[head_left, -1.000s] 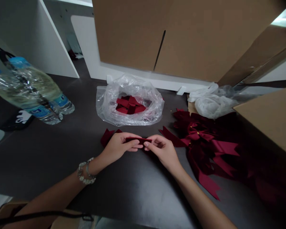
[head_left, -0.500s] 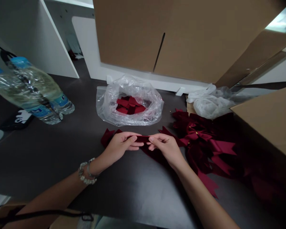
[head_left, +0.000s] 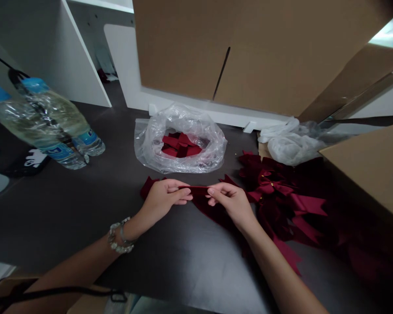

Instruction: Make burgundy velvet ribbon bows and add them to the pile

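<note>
A dark red ribbon (head_left: 199,191) is stretched between my two hands above the dark table. My left hand (head_left: 165,196) pinches its left end between thumb and fingers. The thumb and forefinger of my right hand (head_left: 229,200) close on the ribbon a short way to the right. Ribbon tails lie beyond and below the hands. Behind them, an open clear plastic bag (head_left: 147,150) holds folded red ribbon pieces (head_left: 181,146). To the right lies a pile of dark red bows (head_left: 278,192) with small gold-coloured ties.
Two wrapped water bottles (head_left: 62,126) stand at the left, beside a black phone-like object (head_left: 29,162). Cardboard (head_left: 249,56) rises at the back. A crumpled plastic bag (head_left: 291,141) and a carton (head_left: 376,161) are at the right.
My hands have moved slightly apart, and a longer stretch of ribbon shows between them. The whole view has shifted a little.
</note>
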{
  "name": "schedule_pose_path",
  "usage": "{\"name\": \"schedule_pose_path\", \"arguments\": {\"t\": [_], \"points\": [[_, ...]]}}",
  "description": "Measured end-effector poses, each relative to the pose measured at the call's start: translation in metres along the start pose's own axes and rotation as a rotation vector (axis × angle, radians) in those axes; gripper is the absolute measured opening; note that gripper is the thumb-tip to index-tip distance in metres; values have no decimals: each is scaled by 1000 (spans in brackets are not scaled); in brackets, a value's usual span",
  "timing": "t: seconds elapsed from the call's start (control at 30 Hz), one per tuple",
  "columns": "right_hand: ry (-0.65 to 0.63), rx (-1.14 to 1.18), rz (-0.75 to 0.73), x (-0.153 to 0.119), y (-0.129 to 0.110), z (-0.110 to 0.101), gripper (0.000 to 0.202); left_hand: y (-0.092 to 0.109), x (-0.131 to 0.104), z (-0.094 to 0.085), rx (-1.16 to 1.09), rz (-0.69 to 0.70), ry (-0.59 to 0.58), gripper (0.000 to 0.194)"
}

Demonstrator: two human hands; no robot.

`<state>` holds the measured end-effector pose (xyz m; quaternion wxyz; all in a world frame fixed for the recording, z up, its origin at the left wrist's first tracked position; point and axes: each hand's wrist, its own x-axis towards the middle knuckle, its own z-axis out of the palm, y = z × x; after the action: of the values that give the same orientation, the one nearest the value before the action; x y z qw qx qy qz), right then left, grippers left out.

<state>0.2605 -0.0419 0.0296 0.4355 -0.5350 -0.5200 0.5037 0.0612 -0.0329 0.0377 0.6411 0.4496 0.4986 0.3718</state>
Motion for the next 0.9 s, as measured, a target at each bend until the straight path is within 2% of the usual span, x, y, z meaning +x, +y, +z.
{"name": "schedule_pose_path", "arguments": {"t": [0.17,0.27,0.33,0.4,0.57,0.7,0.9], "points": [[-10,17,12,5,0,-5,28,-3,1,-1,72,27,-30,15],[-89,-35,17,17,-7,-13,27,-2,-1,-4,317,195,15,15],[-177,-89,23,28,-14,-18,26,0,-5,-6,523,324,99,13],[-283,-153,25,42,-21,-20,24,3,-11,-5,663,390,136,14],[-525,-392,-2,72,-30,-15,15,-6,-24,4,1003,390,62,16],[-686,-429,-18,86,-29,-11,11,-21,-25,11,1112,404,23,21],[-693,-449,-64,93,-24,-7,12,-27,-20,12,1112,428,24,22]]}}
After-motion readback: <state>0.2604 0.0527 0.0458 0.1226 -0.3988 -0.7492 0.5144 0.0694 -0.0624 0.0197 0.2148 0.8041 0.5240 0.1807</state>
